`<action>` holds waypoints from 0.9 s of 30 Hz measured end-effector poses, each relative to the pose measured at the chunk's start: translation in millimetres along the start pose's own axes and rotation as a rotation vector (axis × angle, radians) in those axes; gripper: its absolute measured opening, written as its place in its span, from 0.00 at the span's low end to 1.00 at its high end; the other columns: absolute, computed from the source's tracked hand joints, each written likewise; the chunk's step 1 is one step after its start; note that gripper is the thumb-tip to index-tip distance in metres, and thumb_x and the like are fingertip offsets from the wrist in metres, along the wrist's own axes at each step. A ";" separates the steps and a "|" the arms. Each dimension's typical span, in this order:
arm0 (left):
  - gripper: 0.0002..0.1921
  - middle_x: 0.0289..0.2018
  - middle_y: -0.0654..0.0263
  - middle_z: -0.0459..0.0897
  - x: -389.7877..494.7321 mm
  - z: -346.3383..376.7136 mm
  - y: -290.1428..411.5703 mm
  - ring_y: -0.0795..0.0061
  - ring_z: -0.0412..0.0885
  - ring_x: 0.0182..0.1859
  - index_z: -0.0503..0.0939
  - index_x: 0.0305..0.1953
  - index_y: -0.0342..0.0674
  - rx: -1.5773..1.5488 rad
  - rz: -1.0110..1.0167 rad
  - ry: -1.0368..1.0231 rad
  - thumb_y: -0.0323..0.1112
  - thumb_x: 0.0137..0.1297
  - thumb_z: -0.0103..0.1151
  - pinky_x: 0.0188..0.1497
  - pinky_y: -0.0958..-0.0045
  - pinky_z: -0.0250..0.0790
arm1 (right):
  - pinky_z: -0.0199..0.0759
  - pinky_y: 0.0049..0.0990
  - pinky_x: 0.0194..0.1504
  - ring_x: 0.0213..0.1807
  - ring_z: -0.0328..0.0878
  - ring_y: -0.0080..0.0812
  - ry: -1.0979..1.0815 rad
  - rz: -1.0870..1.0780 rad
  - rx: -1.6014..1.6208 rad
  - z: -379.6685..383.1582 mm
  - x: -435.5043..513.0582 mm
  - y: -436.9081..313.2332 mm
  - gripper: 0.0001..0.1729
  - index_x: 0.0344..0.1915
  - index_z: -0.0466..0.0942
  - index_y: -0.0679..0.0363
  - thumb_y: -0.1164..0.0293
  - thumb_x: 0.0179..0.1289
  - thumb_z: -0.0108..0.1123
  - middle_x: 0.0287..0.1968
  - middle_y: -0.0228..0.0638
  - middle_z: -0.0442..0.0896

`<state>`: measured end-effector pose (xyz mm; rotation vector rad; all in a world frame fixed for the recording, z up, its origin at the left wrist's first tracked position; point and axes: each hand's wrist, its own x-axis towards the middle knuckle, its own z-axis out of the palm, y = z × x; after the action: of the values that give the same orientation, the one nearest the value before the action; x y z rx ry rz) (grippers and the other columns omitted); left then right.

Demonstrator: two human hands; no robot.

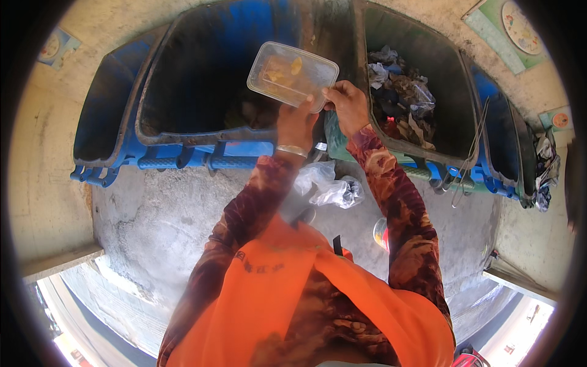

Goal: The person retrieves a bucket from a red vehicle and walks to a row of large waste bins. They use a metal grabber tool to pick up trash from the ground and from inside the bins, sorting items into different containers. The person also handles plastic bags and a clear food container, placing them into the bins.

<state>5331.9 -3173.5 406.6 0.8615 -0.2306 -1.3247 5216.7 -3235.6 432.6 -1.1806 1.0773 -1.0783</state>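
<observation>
Both of my hands hold a clear plastic food container [293, 75] over the gap between two wheeled bins. Yellowish bits of food and brownish residue show through it. My left hand [296, 126] grips its near edge, thumb on the rim. At the near right corner, my right hand [347, 103] pinches the rim. Beyond and to the left gapes a large blue bin [206, 137], its inside mostly dark. A green bin [424, 158] on the right contains crumpled plastic bags and paper waste [403, 98].
More blue bins stand at the far left [112, 110] and right [497, 133]. Metal tongs [472, 147] hang over the green bin's rim. Clear plastic bags [332, 186] lie on the concrete floor [169, 211], with a cup-like container [381, 234] nearby. Bagged waste [546, 165] bulges at the far right.
</observation>
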 end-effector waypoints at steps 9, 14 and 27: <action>0.26 0.49 0.61 0.75 -33.1 15.6 -12.5 0.71 0.74 0.53 0.67 0.54 0.32 0.162 0.330 -0.176 0.34 0.56 0.65 0.54 0.70 0.66 | 0.71 0.20 0.32 0.28 0.76 0.22 0.061 -0.085 0.168 -24.3 -56.1 0.2 0.12 0.31 0.72 0.66 0.69 0.60 0.63 0.28 0.33 0.79; 0.30 0.51 0.61 0.74 -60.5 16.8 -27.5 0.72 0.73 0.53 0.65 0.57 0.32 0.255 0.301 -0.200 0.33 0.55 0.66 0.57 0.70 0.64 | 0.70 0.21 0.34 0.29 0.76 0.22 0.122 -0.062 0.230 -43.9 -93.9 10.8 0.12 0.31 0.71 0.65 0.69 0.60 0.63 0.28 0.33 0.79; 0.34 0.58 0.60 0.70 -139.7 -21.3 -65.1 0.69 0.70 0.60 0.60 0.63 0.38 0.437 -0.270 -0.459 0.21 0.55 0.62 0.62 0.66 0.63 | 0.73 0.24 0.40 0.34 0.78 0.25 0.551 0.168 0.412 -58.7 -249.6 68.2 0.12 0.35 0.71 0.69 0.70 0.62 0.60 0.35 0.38 0.81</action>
<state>5257.9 -3037.3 393.0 0.9631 -0.8094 -1.7536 5124.1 -2993.6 375.8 -0.4620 1.2618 -1.4486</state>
